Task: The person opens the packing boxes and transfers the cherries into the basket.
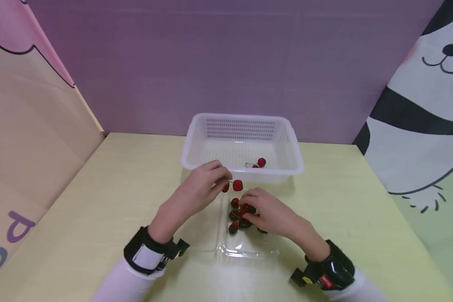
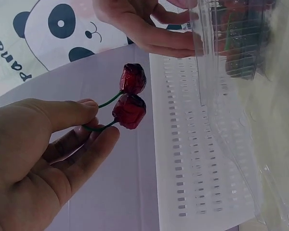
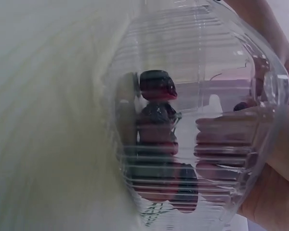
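Observation:
Two red cherries (image 1: 237, 185) hang from green stems pinched by the thumb and fingers of my left hand (image 1: 193, 188), just in front of the white basket (image 1: 297, 167). The left wrist view shows both cherries (image 2: 130, 111) beyond the fingertips. My right hand (image 1: 274, 213) reaches into a clear plastic box (image 1: 245, 254), its fingers spread over a pile of dark red cherries (image 1: 244, 223). Through the box wall in the right wrist view, the fingers look extended beside the cherries (image 3: 156, 86); none is visibly gripped. Part of the pile is hidden under that hand.
Inside the perforated basket lie a couple of cherries (image 1: 261, 162) near its front wall. The box's clear lid (image 1: 200, 230) lies flat to the left of the box. A purple wall (image 1: 226, 63) closes off the back of the pale table (image 1: 98, 201).

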The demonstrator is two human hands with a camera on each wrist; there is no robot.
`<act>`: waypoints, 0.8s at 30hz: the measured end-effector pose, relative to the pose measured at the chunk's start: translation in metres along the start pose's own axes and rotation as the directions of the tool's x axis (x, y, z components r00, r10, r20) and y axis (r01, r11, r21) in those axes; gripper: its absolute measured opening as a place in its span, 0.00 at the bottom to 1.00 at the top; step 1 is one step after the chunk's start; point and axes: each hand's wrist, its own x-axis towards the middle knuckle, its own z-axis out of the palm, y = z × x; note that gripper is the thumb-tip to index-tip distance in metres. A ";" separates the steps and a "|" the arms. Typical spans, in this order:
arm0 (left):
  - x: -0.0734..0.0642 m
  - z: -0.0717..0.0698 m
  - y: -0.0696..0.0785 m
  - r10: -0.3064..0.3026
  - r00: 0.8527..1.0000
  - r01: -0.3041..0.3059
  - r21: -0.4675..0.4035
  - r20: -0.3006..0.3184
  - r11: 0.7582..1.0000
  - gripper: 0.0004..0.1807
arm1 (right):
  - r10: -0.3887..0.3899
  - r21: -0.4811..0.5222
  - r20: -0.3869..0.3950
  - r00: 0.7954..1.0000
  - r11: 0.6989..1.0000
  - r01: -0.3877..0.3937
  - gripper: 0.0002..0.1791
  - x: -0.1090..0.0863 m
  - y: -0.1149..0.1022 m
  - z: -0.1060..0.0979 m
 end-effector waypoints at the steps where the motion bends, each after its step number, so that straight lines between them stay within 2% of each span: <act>1: 0.001 0.000 0.000 0.000 1.000 0.000 0.001 -0.009 1.000 0.06 | -0.002 -0.003 0.003 1.000 1.000 0.002 0.12 0.000 0.000 0.001; 15: 0.006 -0.001 -0.006 -0.005 0.993 0.005 0.005 -0.117 1.000 0.06 | -0.045 0.018 0.044 0.998 0.999 0.045 0.12 0.003 -0.003 0.006; 24: 0.006 0.001 -0.010 -0.036 0.983 0.035 -0.009 -0.179 0.999 0.05 | -0.032 0.013 0.078 0.996 0.999 0.031 0.13 0.002 -0.004 0.009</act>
